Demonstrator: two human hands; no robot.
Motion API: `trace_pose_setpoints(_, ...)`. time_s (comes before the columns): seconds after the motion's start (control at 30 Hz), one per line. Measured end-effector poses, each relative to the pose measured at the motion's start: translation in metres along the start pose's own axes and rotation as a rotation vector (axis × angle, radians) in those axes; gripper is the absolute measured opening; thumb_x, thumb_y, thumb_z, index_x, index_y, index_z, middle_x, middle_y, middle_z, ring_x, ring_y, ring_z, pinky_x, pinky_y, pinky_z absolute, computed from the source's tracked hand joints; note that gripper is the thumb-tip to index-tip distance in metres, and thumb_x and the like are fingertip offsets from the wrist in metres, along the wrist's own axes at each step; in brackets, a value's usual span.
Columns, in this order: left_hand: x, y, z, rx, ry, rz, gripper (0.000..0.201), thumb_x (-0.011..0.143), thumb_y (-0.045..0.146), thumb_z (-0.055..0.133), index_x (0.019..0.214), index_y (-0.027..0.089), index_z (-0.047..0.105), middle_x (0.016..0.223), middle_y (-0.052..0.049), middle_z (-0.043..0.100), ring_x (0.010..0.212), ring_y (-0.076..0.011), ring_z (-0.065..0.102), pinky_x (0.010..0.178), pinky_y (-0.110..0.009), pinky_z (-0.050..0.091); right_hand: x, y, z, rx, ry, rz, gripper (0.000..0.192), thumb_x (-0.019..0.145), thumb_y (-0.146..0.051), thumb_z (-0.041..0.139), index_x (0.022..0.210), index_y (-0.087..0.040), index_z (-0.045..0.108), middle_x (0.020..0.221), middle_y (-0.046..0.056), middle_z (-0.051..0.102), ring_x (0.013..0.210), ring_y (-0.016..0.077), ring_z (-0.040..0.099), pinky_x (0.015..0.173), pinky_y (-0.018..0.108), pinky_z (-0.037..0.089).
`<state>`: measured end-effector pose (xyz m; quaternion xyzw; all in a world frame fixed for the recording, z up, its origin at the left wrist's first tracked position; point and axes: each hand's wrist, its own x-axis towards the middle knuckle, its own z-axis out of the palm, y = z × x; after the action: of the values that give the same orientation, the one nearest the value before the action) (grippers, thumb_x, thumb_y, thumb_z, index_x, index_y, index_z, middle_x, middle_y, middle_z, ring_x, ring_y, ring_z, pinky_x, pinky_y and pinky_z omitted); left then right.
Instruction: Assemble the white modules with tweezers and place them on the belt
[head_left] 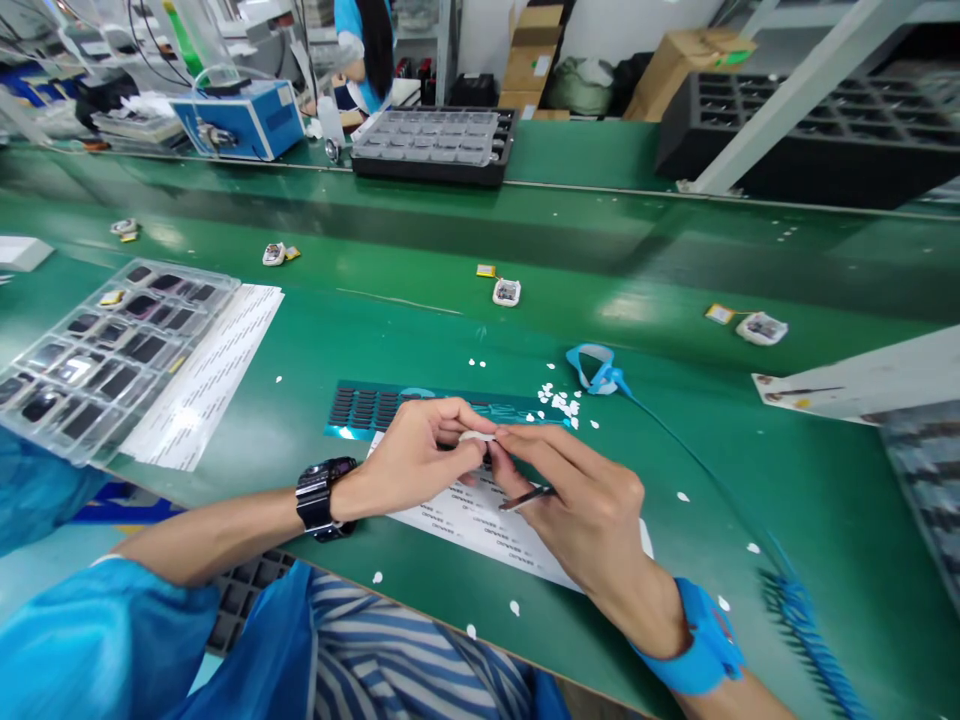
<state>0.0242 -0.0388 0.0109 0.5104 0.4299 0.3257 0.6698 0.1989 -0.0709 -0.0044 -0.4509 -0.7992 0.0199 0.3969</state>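
Observation:
Over the middle of the bench my left hand (pixel 416 455) is closed, its thumb and fingertips pinching a small white casing (pixel 477 436). My right hand (pixel 589 500) meets it there, fingertips at the casing's other side. Dark tweezers (pixel 527 498) are tucked in the right palm, their end poking out below the index finger. Most of the casing is covered by fingers. Under both hands lies a white printed sheet (pixel 480 525). Just beyond it is a blue-green strip sheet (pixel 364 408) with rows of dark pieces. White peeled bits (pixel 559 400) are scattered past my right hand.
A clear compartment tray (pixel 112 345) of dark screens lies at left on another printed sheet (pixel 217 385). Several white casings with yellow batteries, one casing (pixel 507 292) straight ahead, sit along the green belt (pixel 405 265). A blue wrist strap (pixel 596 370) trails a cord. A person (pixel 364 50) sits opposite.

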Motion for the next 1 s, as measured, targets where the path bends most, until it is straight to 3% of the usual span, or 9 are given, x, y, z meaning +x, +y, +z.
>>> trace_pose_setpoints(0.2, 0.000, 0.000, -0.003, -0.005, -0.034, -0.006, 0.019, 0.072, 0.014, 0.069, 0.090, 0.011, 0.067, 0.073, -0.002, 0.071, 0.060, -0.0083, 0.064, 0.057, -0.018, 0.055, -0.006, 0.005, -0.002, -0.011, -0.061, 0.030, 0.022, 0.097, -0.018, 0.057, 0.098, -0.027, 0.078, 0.096, 0.005, 0.080, 0.078, 0.0179, 0.076, 0.058, 0.025, 0.057)
trace_pose_setpoints(0.27, 0.001, 0.007, -0.007, -0.031, -0.040, -0.008, 0.022, 0.076, 0.017, 0.070, 0.097, 0.012, 0.068, 0.082, -0.004, 0.074, 0.062, -0.0078, 0.065, 0.057, -0.017, 0.055, -0.002, 0.009, -0.005, 0.091, -0.013, 0.114, 0.021, 0.099, -0.029, 0.058, 0.099, -0.026, 0.078, 0.097, 0.006, 0.080, 0.084, 0.0209, 0.076, 0.068, 0.031, 0.061)
trace_pose_setpoints(0.33, 0.004, 0.014, -0.013, -0.043, -0.009, -0.009, 0.026, 0.080, 0.018, 0.069, 0.106, 0.012, 0.069, 0.093, -0.006, 0.076, 0.066, -0.0080, 0.068, 0.058, -0.016, 0.055, 0.004, 0.015, -0.010, 0.249, 0.047, 0.277, 0.039, 0.101, -0.048, 0.050, 0.093, -0.025, 0.079, 0.094, 0.009, 0.079, 0.084, 0.0230, 0.075, 0.073, 0.036, 0.062)
trace_pose_setpoints(0.43, 0.011, 0.021, -0.025, -0.017, 0.051, -0.073, 0.032, 0.086, 0.016, 0.066, 0.117, 0.013, 0.067, 0.094, -0.007, 0.077, 0.069, -0.0101, 0.072, 0.058, -0.016, 0.055, 0.014, 0.029, -0.017, 0.530, 0.065, 0.549, 0.074, 0.096, -0.074, 0.028, 0.066, -0.025, 0.076, 0.083, 0.009, 0.076, 0.073, 0.0212, 0.071, 0.060, 0.034, 0.058)
trace_pose_setpoints(0.5, 0.017, 0.021, -0.033, -0.014, 0.047, -0.144, 0.034, 0.088, 0.017, 0.065, 0.122, 0.013, 0.066, 0.093, -0.008, 0.077, 0.070, -0.0123, 0.074, 0.057, -0.016, 0.055, 0.018, 0.038, -0.019, 0.626, 0.018, 0.622, 0.081, 0.088, -0.084, 0.025, 0.053, -0.026, 0.070, 0.067, 0.007, 0.068, 0.060, 0.0185, 0.064, 0.051, 0.031, 0.052)
trace_pose_setpoints(0.77, 0.031, 0.002, -0.049, 0.028, 0.061, -0.213, 0.024, 0.085, 0.024, 0.075, 0.104, 0.011, 0.072, 0.088, -0.009, 0.077, 0.070, -0.0115, 0.073, 0.064, -0.019, 0.059, 0.027, 0.048, -0.010, 0.691, -0.169, 0.671, 0.088, 0.079, -0.093, 0.023, 0.050, -0.024, 0.070, 0.069, 0.008, 0.064, 0.052, 0.0150, 0.055, 0.045, 0.030, 0.047)
trace_pose_setpoints(0.87, 0.036, -0.007, -0.050, 0.044, 0.054, -0.182, 0.022, 0.084, 0.028, 0.076, 0.097, 0.010, 0.070, 0.085, -0.008, 0.076, 0.068, -0.0124, 0.074, 0.062, -0.020, 0.059, 0.033, 0.050, -0.006, 0.758, -0.150, 0.720, 0.070, 0.075, -0.088, 0.051, 0.062, -0.024, 0.074, 0.072, 0.006, 0.071, 0.059, 0.0176, 0.066, 0.055, 0.031, 0.057)
trace_pose_setpoints(0.93, 0.039, -0.012, -0.050, 0.023, 0.050, -0.162, 0.023, 0.084, 0.028, 0.076, 0.097, 0.011, 0.069, 0.085, -0.008, 0.076, 0.069, -0.0127, 0.074, 0.064, -0.021, 0.059, 0.037, 0.052, 0.001, 0.712, -0.148, 0.722, 0.047, 0.068, -0.071, 0.078, 0.072, -0.024, 0.076, 0.079, 0.005, 0.077, 0.072, 0.0218, 0.073, 0.067, 0.034, 0.061)
trace_pose_setpoints(1.0, 0.041, -0.014, -0.049, -0.015, 0.055, -0.159, 0.021, 0.083, 0.026, 0.076, 0.096, 0.011, 0.068, 0.084, -0.007, 0.075, 0.069, -0.0125, 0.074, 0.066, -0.021, 0.060, 0.039, 0.054, 0.011, 0.682, -0.167, 0.714, 0.038, 0.064, -0.057, 0.087, 0.076, -0.022, 0.076, 0.078, 0.006, 0.078, 0.075, 0.0238, 0.075, 0.070, 0.036, 0.063)
